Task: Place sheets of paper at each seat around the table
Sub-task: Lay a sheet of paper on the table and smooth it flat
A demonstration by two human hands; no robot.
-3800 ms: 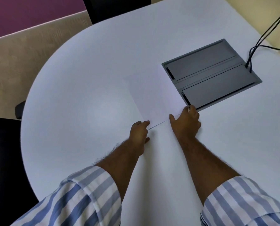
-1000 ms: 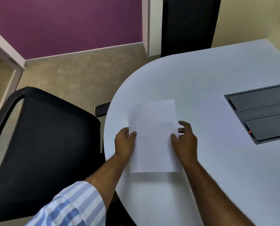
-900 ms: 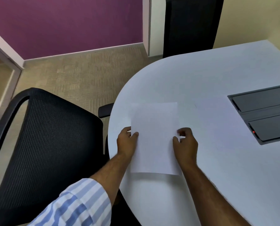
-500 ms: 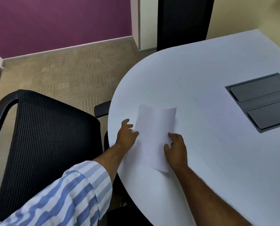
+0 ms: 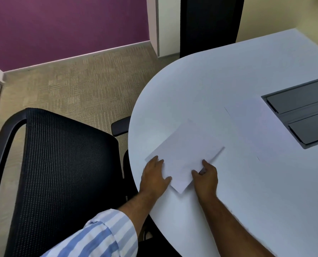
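Observation:
One white sheet of paper [image 5: 186, 151] lies turned at an angle on the white table [image 5: 210, 80], close to its rounded left edge and in front of a black mesh chair [image 5: 61, 164]. My left hand [image 5: 154, 177] holds the sheet's lower left edge with the thumb on top. The lower right edge is pinched by my right hand [image 5: 206, 179]. More white paper [image 5: 256, 130], faint against the tabletop, lies further right beside the grey cable box [image 5: 302, 110].
A second black chair [image 5: 210, 21] stands at the table's far end against the cream wall. Beige carpet and a purple wall are to the left. The mesh chair's armrest [image 5: 120, 126] reaches the table edge.
Both hands carried the sheet from the stack by the cable box to the left side of the table. In the last half second it turned clockwise and came down flat.

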